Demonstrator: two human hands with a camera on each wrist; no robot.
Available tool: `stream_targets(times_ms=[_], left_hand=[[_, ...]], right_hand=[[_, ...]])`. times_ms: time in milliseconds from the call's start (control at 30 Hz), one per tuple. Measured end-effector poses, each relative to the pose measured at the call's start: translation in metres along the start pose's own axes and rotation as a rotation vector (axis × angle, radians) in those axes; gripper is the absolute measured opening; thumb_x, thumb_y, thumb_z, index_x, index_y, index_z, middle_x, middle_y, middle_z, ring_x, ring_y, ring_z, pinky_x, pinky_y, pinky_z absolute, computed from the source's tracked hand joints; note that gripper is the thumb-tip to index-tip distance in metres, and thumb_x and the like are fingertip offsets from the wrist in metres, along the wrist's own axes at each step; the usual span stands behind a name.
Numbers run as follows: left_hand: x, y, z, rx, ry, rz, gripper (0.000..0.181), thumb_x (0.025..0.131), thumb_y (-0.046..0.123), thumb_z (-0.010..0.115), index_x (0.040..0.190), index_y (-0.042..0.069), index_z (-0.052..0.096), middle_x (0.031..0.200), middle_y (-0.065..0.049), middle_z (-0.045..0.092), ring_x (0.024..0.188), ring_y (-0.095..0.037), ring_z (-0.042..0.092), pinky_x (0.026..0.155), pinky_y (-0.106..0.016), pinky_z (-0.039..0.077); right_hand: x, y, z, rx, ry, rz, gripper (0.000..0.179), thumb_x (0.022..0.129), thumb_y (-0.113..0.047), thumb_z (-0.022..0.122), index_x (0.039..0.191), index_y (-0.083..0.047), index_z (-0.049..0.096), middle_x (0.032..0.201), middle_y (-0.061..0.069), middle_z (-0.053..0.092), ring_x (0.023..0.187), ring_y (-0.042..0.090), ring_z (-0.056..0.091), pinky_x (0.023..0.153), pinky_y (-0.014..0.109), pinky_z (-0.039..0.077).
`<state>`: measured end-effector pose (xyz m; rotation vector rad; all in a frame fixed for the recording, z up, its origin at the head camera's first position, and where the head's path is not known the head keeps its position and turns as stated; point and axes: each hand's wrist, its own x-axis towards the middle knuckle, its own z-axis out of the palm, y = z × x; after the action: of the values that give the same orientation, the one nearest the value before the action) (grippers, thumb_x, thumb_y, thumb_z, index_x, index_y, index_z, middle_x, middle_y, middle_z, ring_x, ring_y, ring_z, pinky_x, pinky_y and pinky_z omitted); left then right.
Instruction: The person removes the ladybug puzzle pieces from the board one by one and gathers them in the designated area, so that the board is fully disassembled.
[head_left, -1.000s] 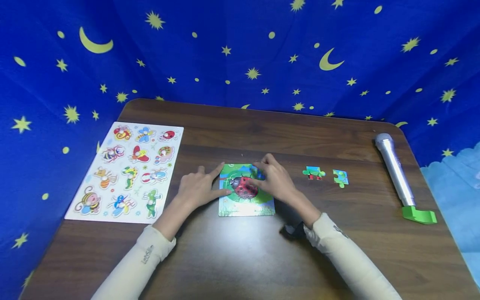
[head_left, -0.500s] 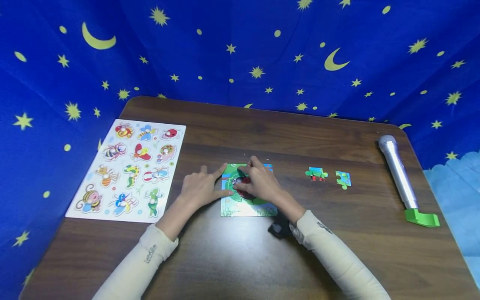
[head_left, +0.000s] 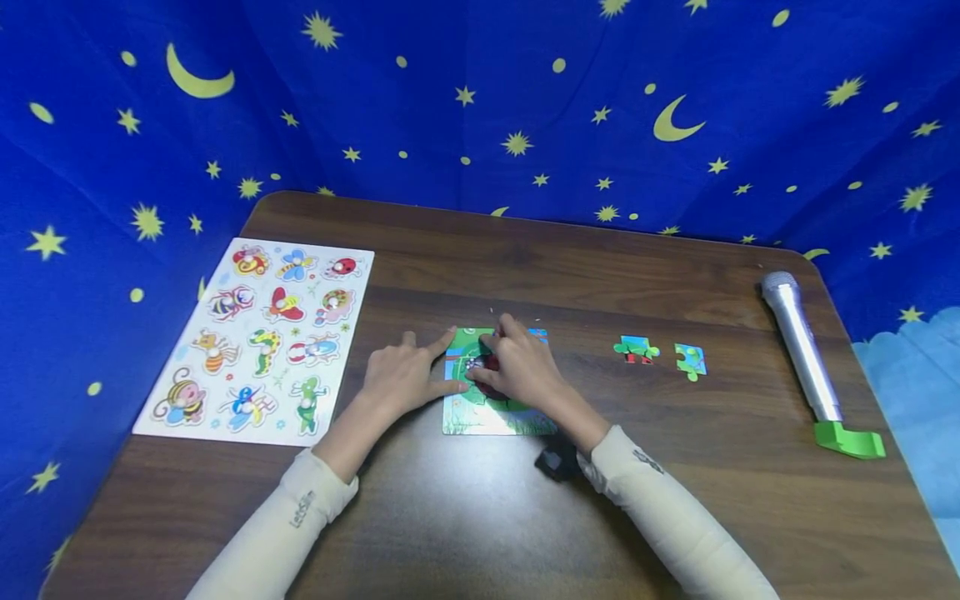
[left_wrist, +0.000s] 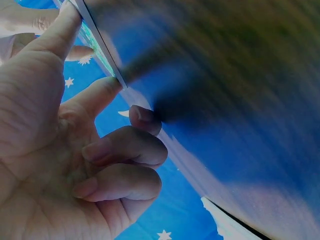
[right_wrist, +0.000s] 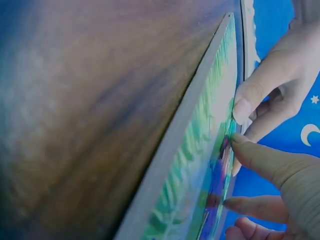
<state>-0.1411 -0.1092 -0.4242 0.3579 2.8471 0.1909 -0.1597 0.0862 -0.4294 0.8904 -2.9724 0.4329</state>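
Note:
A square ladybug jigsaw puzzle [head_left: 495, 421] lies flat on the table, its upper middle covered by fingers. My left hand [head_left: 397, 379] is at its left side, with thumb and index finger stretched out to touch the edge. In the left wrist view the other fingers of the left hand [left_wrist: 60, 130] curl loosely and hold nothing. My right hand [head_left: 525, 362] reaches over the puzzle from the right. Its thumb and a fingertip rest apart on the picture, as the right wrist view also shows; no lifted piece is visible between them.
Two loose jigsaw pieces, a near one [head_left: 636, 348] and a farther one [head_left: 690, 360], lie to the right. A white insect peg puzzle board [head_left: 281, 367] is at the left. Along the right edge lies a silver toy microphone [head_left: 802, 350] with a green end. A blue curtain [head_left: 420, 108] hangs behind.
My right hand has moved left over the puzzle, from its upper right toward the ladybug's head, then stayed there. My left hand has kept its place at the left edge.

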Motion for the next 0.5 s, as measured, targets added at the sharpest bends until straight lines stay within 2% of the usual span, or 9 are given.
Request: stream_targets(times_ms=[300, 500], left_hand=[[0.0004, -0.0002, -0.001, 0.015, 0.002, -0.006, 0.093, 0.079, 0.079, 0.058, 0.155, 0.033, 0.032, 0.129, -0.031, 0.057, 0.053, -0.02, 0.046, 0.048, -0.032, 0.037], [0.0009, 0.0002, -0.0006, 0.024, -0.006, -0.001, 0.092, 0.079, 0.079, 0.058, 0.155, 0.034, 0.032, 0.134, -0.032, 0.055, 0.051, -0.019, 0.044, 0.048, -0.031, 0.035]], right_hand=[[0.0038, -0.0003, 0.0005, 0.059, -0.008, 0.017, 0.058, 0.081, -0.04, 0.081, 0.117, 0.004, 0.071, 0.096, 0.01, 0.053, 0.072, 0.017, 0.048, 0.058, 0.028, 0.047], [0.0033, -0.0051, 0.0019, 0.02, 0.032, 0.066, 0.057, 0.078, -0.042, 0.083, 0.11, 0.004, 0.073, 0.092, 0.008, 0.051, 0.073, 0.017, 0.048, 0.057, 0.029, 0.048]])
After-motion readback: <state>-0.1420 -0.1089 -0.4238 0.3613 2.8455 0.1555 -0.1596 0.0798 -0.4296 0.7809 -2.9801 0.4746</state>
